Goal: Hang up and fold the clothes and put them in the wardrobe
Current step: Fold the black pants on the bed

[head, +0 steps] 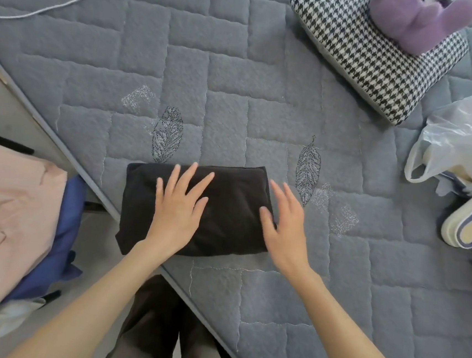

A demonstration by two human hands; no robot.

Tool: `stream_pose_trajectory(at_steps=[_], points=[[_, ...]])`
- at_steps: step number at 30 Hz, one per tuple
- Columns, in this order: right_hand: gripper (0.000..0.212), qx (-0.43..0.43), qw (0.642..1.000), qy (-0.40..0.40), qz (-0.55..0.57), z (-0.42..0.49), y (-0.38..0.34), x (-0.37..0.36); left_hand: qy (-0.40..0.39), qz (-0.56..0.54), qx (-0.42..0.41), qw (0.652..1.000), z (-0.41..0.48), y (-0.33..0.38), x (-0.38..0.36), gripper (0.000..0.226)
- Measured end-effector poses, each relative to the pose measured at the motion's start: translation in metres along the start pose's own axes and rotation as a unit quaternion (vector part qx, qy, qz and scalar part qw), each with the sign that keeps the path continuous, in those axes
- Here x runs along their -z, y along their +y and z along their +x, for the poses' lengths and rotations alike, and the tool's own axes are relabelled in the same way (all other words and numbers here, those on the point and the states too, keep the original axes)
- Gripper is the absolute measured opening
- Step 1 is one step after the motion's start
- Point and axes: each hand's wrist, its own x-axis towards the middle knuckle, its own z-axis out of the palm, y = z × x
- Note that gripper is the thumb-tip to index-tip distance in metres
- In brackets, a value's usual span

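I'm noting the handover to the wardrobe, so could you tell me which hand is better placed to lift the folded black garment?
Probably the left hand: it lies flat on the folded black garment, while the right hand only overlaps its right edge.
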Motion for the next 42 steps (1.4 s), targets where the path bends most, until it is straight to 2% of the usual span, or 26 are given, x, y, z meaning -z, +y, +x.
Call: stream_pose_trajectory(at_steps=[2, 3, 6, 9, 11, 14, 17, 20, 24, 28, 33, 37, 42], points=[[0.055, 0.086, 0.987, -0.053, -0.124, 0.003, -0.004, -0.012, -0.022, 0.044, 0.033, 0.998, -0.007, -0.016, -0.01, 0.054], [0.056, 0.101, 0.977, -0.083, -0.171, 0.006, -0.004, -0.021, -0.025, 0.062, 0.041, 0.997, -0.009, -0.023, -0.015, 0.055], [0.056, 0.063, 0.955, -0.137, -0.254, 0.021, 0.005, -0.045, 0.009, 0.109, 0.054, 0.993, -0.004, -0.036, -0.027, 0.056], [0.054, -0.024, 0.963, -0.155, -0.221, 0.036, 0.02, -0.06, 0.046, 0.104, 0.12, 0.986, 0.006, -0.042, -0.037, 0.054], [0.054, -0.044, 0.965, -0.153, -0.211, 0.041, 0.025, -0.066, 0.053, 0.086, 0.154, 0.983, 0.01, -0.045, -0.042, 0.052], [0.054, -0.051, 0.97, -0.088, -0.222, 0.037, 0.02, -0.072, 0.085, 0.004, 0.227, 0.97, 0.013, -0.049, -0.041, 0.052], [0.063, -0.089, 0.985, -0.015, -0.145, 0.031, 0.014, -0.075, 0.121, -0.059, 0.289, 0.948, 0.01, -0.056, -0.038, 0.055], [0.068, -0.115, 0.99, -0.02, -0.074, 0.035, 0.01, -0.072, 0.174, -0.146, 0.33, 0.916, -0.002, -0.06, -0.036, 0.053], [0.067, -0.133, 0.99, -0.03, -0.029, 0.05, 0.003, -0.067, 0.172, -0.274, 0.342, 0.882, -0.007, -0.058, -0.03, 0.054], [0.059, -0.098, 0.995, 0.001, 0.009, 0.061, -0.013, -0.055, 0.167, -0.301, 0.329, 0.879, 0.006, -0.06, -0.011, 0.051], [0.057, -0.029, 0.999, 0.021, 0.016, 0.088, -0.058, -0.045, 0.213, -0.341, 0.311, 0.861, 0.021, -0.062, 0.025, 0.052], [0.056, 0.039, 0.998, 0.009, 0.038, 0.144, -0.111, -0.045, 0.249, -0.371, 0.293, 0.845, 0.056, -0.087, 0.068, 0.053], [0.056, 0.131, 0.989, 0.018, 0.068, 0.227, -0.18, -0.055, 0.287, -0.426, 0.196, 0.835, 0.103, -0.136, 0.126, 0.054]])
